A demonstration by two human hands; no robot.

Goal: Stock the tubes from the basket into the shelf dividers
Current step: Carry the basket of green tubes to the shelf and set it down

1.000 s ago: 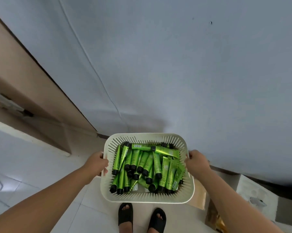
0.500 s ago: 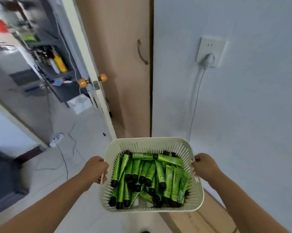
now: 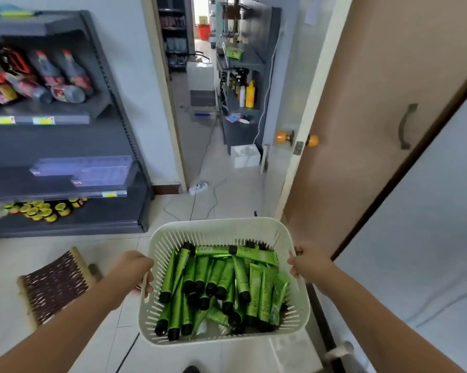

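I carry a white slotted basket point(image 3: 219, 228) in front of me at waist height. Several green tubes with black caps point(image 3: 221, 281) lie piled inside it. My left hand point(image 3: 134, 267) grips the basket's left handle. My right hand point(image 3: 307, 263) grips its right rim. A grey shelf unit point(image 3: 65, 138) stands at the left, with clear dividers point(image 3: 84, 170) on its middle shelf.
Bottles fill the upper shelf and small yellow-lidded jars point(image 3: 38, 208) the bottom one. A woven mat point(image 3: 52, 284) lies on the tile floor at the left. An open brown door point(image 3: 361, 130) stands at the right. Cables and a power strip point(image 3: 198, 187) lie by the doorway ahead.
The view has swung left, from a blank wall past the door to the shelf unit and doorway. Both hands have kept their hold on the basket.
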